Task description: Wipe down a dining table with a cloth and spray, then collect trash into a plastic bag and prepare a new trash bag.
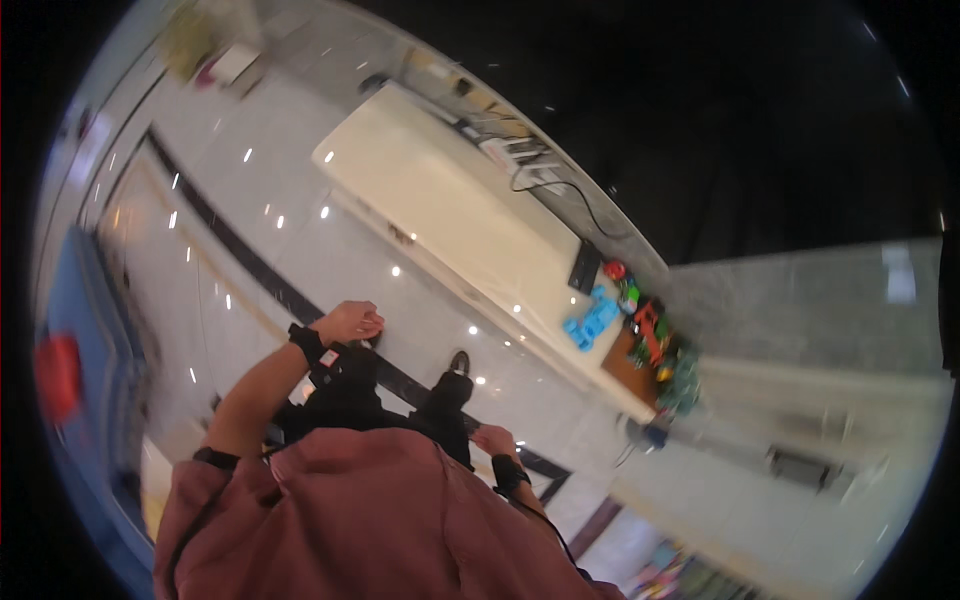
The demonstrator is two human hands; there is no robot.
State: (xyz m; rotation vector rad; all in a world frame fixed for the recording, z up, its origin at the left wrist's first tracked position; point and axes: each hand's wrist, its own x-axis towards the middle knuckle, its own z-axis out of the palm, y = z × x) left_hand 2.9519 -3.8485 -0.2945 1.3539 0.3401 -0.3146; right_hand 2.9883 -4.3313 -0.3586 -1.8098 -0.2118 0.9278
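1. Starting at nine o'clock from the middle of the view, a blue sofa (95, 380) curves along the rim, with a blurred red object (58, 378) by it.
2. Just below nine o'clock, closer in, the left hand (352, 320) hangs over the tiled floor (285, 225), fingers curled inward. Nothing shows in it, but blur leaves me unable to tell how tightly it closes.
3. From eleven round to four o'clock runs the long cream surface (450, 210), well apart from both hands.
4. At six o'clock the right hand (493, 438) hangs low beside the dark trousers — its fingers partly hidden, so I cannot tell whether it is wide, narrow or holding something.
5. Between twelve and one, a white power strip (510, 158) and cables lie at the surface's far side.
6. Between three and four, a blue toy (592, 320) sits on the surface, beside an orange toy (648, 330) and a brown panel (630, 365).
7. Neither hand touches these toys. My judgement: no handling is under way — what is finished or left cannot be read from how they lie.
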